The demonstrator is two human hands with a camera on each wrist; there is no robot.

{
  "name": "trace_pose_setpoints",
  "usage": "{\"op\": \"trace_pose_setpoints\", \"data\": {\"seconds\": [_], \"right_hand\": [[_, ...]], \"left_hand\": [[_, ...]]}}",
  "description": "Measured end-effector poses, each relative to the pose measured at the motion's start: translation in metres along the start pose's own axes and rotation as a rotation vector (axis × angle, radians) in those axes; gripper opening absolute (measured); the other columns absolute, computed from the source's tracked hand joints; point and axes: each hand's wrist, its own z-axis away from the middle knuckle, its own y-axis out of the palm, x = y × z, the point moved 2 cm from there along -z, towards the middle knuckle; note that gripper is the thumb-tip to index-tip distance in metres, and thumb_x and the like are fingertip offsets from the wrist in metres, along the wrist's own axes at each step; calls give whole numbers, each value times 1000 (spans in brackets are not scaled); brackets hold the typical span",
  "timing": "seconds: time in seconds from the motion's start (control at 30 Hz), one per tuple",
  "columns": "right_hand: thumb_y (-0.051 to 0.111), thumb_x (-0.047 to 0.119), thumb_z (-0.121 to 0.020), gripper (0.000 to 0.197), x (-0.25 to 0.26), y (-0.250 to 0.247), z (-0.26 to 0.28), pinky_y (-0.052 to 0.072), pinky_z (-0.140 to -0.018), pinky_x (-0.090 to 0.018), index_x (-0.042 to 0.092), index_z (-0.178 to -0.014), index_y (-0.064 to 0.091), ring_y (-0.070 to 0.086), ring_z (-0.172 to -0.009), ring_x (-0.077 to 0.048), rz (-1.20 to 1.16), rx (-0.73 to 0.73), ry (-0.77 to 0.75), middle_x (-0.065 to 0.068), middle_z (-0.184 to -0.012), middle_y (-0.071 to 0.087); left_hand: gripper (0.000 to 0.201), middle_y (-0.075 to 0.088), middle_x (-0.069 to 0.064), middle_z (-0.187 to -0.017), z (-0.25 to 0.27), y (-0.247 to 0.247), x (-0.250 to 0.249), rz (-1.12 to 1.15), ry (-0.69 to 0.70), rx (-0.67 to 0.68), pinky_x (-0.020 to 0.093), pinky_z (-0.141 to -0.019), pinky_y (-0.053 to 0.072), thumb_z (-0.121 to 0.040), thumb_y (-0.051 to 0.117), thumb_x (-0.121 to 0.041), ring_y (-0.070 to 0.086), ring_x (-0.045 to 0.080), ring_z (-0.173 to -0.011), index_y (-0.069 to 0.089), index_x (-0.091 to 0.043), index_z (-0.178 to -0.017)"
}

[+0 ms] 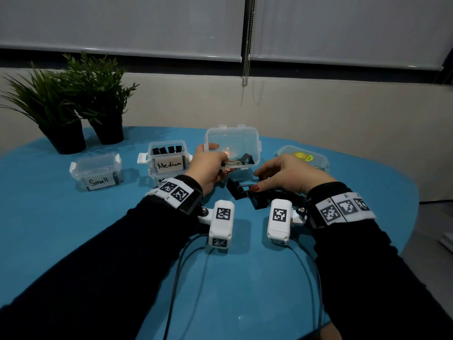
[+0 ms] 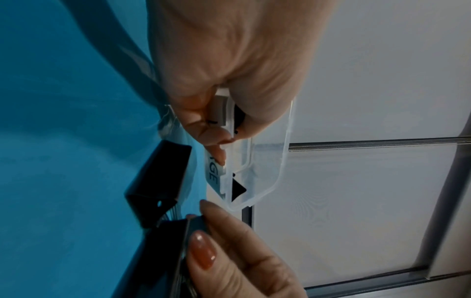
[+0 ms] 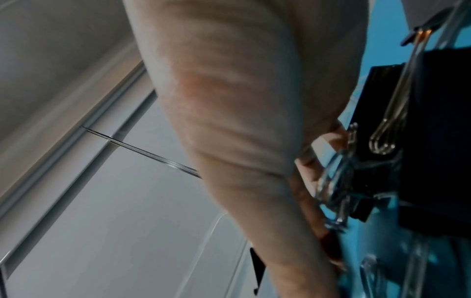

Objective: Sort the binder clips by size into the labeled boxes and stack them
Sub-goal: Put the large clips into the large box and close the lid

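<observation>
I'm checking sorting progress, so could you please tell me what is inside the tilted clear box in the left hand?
One black binder clip lies in the clear box; the left hand covers its near-left corner.

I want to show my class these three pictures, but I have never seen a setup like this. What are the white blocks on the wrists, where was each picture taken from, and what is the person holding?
No machine here: a person works with two bare hands. The white blocks are small cameras strapped to the wrists; a third camera sits on the head. The wide picture is the head view; the two close, tilted ones look along each hand.

On the round blue table stand clear plastic boxes labelled Small and Medium, plus two potted plants.

The left hand holds a tilted clear plastic box with a black binder clip inside; the left wrist view shows a label ending "GE". The right hand has its grip on loose large black binder clips lying on the table.
</observation>
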Motion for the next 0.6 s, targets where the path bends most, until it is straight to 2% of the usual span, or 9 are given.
{"op": "trace_pose_setpoints", "data": {"seconds": [0.1,0.17,0.23,0.3,0.37,0.4,0.47,0.53,0.6], "right_hand": [[93,31,-66,46,1,0,-2,49,-74,-18,20,-107,77,69,-89,-6,-99,-71,-53,4,-97,76],[94,34,-63,40,0,-3,-4,55,-75,-24,17,-96,78,70,-81,-10,-229,-169,-69,-2,-90,78],[94,36,-63,38,0,-7,-5,56,-78,-28,15,-90,78,70,-81,-13,-341,-262,-91,-6,-90,78],[92,33,-67,39,1,-10,-5,57,-76,-22,9,-95,77,70,-81,-12,-474,-359,-147,-7,-91,77],[87,27,-76,37,5,-13,-3,55,-69,-18,2,-101,75,67,-73,-6,-628,-484,-232,-7,-90,75],[84,24,-80,36,8,-14,-2,53,-65,-18,0,-104,73,65,-70,-5,-695,-535,-281,-8,-89,73],[77,19,-87,33,12,-14,-2,53,-62,-22,-2,-112,68,67,-76,-12,-799,-568,-358,-13,-97,73],[73,12,-90,32,17,-10,-3,59,-72,-29,-1,-117,64,71,-89,-25,-879,-524,-406,-19,-110,72],[72,3,-89,34,20,-3,-4,60,-85,-38,-1,-122,62,72,-100,-34,-919,-442,-435,-23,-115,71]], "left_hand": [[39,58,16,-103,0,0,0,39,-22,-1,30,-54,46,-91,52,7,66,22,-62,46,-16,-122],[40,58,17,-105,-1,0,-1,76,-36,-6,30,-55,46,-90,51,8,66,23,-62,46,-15,-123],[41,58,17,-106,-1,0,-1,77,-39,-8,28,-52,46,-91,51,8,67,22,-61,46,-14,-124],[41,58,18,-108,-2,-1,-1,61,-39,-7,28,-53,48,-91,51,7,68,23,-62,46,-14,-125],[41,58,19,-109,-1,-1,0,47,-44,1,26,-50,48,-92,51,7,68,23,-63,46,-14,-126],[41,58,19,-109,1,-1,-1,41,-48,4,23,-45,47,-92,51,6,68,22,-62,45,-14,-126],[41,59,18,-105,3,-1,-1,37,-58,17,21,-41,45,-91,52,7,67,22,-60,45,-14,-126],[39,58,18,-102,5,0,-1,33,-72,36,21,-40,45,-91,52,8,67,24,-61,45,-13,-124],[33,58,18,-102,6,2,-1,28,-84,53,20,-38,43,-92,54,6,67,25,-64,46,-14,-116]]}}
